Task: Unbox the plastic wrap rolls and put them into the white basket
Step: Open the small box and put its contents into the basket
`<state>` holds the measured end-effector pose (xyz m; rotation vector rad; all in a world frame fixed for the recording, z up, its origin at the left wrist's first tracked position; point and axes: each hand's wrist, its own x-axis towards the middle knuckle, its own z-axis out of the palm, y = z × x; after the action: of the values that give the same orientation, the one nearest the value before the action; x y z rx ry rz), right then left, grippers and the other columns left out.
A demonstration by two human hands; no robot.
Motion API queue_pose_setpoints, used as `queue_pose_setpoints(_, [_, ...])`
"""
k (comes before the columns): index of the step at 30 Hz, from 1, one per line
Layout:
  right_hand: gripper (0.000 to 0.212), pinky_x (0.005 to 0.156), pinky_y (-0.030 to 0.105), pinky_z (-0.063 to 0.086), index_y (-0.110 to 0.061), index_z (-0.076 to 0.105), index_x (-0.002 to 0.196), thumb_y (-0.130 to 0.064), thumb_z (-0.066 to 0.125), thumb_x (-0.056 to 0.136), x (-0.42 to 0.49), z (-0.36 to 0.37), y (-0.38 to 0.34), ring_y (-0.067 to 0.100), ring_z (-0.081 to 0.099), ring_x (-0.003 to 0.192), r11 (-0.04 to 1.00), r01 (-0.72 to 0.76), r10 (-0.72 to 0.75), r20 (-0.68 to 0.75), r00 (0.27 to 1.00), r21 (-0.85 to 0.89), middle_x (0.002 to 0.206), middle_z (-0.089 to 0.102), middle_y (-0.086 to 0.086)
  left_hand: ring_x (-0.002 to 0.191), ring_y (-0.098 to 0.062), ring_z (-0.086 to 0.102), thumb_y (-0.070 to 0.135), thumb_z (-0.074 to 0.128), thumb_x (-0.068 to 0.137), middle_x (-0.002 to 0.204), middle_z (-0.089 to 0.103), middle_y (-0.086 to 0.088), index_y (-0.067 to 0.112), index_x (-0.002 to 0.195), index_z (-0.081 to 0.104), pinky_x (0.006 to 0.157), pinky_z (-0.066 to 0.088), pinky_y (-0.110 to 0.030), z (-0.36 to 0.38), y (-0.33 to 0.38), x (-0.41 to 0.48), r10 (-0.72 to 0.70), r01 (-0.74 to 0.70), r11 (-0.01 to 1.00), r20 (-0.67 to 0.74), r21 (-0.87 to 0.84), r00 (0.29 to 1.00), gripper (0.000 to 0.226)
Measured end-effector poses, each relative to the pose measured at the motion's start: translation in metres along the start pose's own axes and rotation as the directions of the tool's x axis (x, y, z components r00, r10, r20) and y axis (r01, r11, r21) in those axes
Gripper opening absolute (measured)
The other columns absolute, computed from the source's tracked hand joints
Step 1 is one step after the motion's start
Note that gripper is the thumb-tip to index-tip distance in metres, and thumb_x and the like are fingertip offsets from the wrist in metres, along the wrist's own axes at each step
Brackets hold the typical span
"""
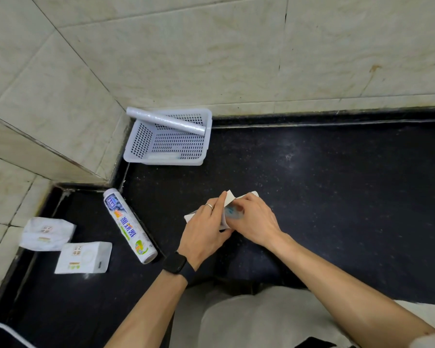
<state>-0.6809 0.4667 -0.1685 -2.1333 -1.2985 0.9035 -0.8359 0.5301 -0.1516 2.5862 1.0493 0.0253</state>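
Note:
The white perforated basket stands in the far corner of the black counter. A bare plastic wrap roll lies slanted across its rim. A second roll in a printed wrapper lies on the counter to the left of my hands. Both hands are on a small white box with a blue print, its flaps open. My left hand grips its left side and my right hand holds its right side. My hands hide most of the box.
Two white tissue packs lie at the near left. Tiled walls close off the back and left of the black counter. A white cable runs along the bottom left.

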Motion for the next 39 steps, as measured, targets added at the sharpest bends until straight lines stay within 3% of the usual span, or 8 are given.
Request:
queue_pose_setpoints(9, [0.007,0.065,0.02,0.04,-0.04,0.065,0.084,-0.045,0.069,0.085,0.002,-0.001,0.02,0.005,0.056,0.082,0.996,0.008,-0.003,-0.046,0.999,0.092,0.091,0.054,-0.015,0.12,-0.016,0.049,0.046,0.067,0.088,0.141,0.045,0.001,0.02,0.157,0.018,0.088,0.049,-0.03,0.003,-0.006,0.002,-0.012,0.013,0.998,-0.008,0.067,1.0,0.088])
queue_pose_setpoints(11, [0.017,0.067,0.016,0.039,-0.045,0.058,0.076,-0.043,0.073,0.084,0.001,-0.008,0.032,0.002,0.058,0.082,0.984,0.008,0.009,-0.093,0.996,0.18,0.093,0.054,-0.015,0.118,-0.018,0.05,0.045,0.066,0.088,0.14,0.046,0.0,0.019,0.157,0.02,0.088,0.048,-0.03,0.001,-0.008,0.004,-0.013,0.014,0.997,-0.018,0.077,1.0,0.087])
queue_pose_setpoints(18, [0.034,0.078,0.034,0.06,-0.048,0.051,0.123,-0.037,0.065,0.094,0.002,-0.019,0.056,0.01,0.071,0.086,0.921,-0.02,-0.009,0.072,0.997,0.389,0.107,0.069,-0.011,0.121,-0.021,0.049,0.044,0.064,0.089,0.145,0.044,-0.002,0.017,0.157,0.015,0.096,0.046,-0.035,0.002,0.002,0.019,0.067,-0.067,0.99,0.002,0.126,0.998,0.087])
queue_pose_setpoints(21, [0.026,0.071,0.03,0.06,-0.051,0.063,0.112,-0.032,0.066,0.094,0.002,-0.024,0.063,0.009,0.071,0.068,0.929,-0.005,-0.017,0.055,0.998,0.37,0.089,0.073,-0.014,0.124,-0.02,0.047,0.047,0.063,0.09,0.146,0.041,-0.001,0.019,0.157,0.013,0.097,0.047,-0.035,0.007,-0.002,0.025,0.047,-0.051,0.992,0.035,0.112,0.998,0.089])
queue_pose_setpoints(25, [0.022,0.076,0.033,0.06,-0.033,0.071,0.112,-0.023,0.069,0.092,0.004,-0.042,0.084,0.009,0.071,0.077,0.921,-0.048,0.068,-0.038,0.997,0.386,0.09,0.076,-0.009,0.124,-0.022,0.047,0.045,0.062,0.09,0.146,0.042,-0.003,0.018,0.158,0.013,0.1,0.046,-0.036,0.019,-0.013,0.032,-0.032,0.021,0.992,0.086,0.125,0.996,0.087])
queue_pose_setpoints(29, [0.022,0.071,0.031,0.06,-0.012,0.071,0.113,-0.008,0.07,0.092,0.002,-0.068,0.108,0.016,0.071,0.086,0.802,-0.098,0.209,-0.123,0.97,0.589,0.101,0.076,0.004,0.121,-0.026,0.048,0.044,0.06,0.091,0.144,0.044,-0.004,0.016,0.158,0.013,0.101,0.042,-0.036,0.032,-0.025,0.035,-0.105,0.073,0.974,0.143,0.213,0.984,0.086])
queue_pose_setpoints(35, [0.018,0.065,0.024,0.058,-0.016,0.074,0.105,-0.005,0.068,0.092,-0.007,-0.09,0.122,0.012,0.074,0.086,0.651,-0.097,0.294,-0.133,0.946,0.753,0.096,0.079,0.002,0.12,-0.025,0.049,0.05,0.063,0.087,0.14,0.049,-0.001,0.021,0.157,0.018,0.099,0.04,-0.038,0.058,-0.019,0.039,-0.072,0.04,0.95,0.092,0.31,0.993,0.088])
queue_pose_setpoints(39, [0.017,0.066,0.024,0.058,-0.017,0.075,0.104,-0.006,0.069,0.092,-0.008,-0.088,0.118,0.014,0.074,0.088,0.618,-0.113,0.302,-0.103,0.948,0.778,0.097,0.079,0.004,0.138,-0.023,0.035,0.063,0.069,0.075,0.155,0.033,0.0,0.039,0.157,0.005,0.112,0.03,-0.039,0.06,-0.02,0.043,-0.078,0.047,0.99,0.237,0.135,0.968,0.107])
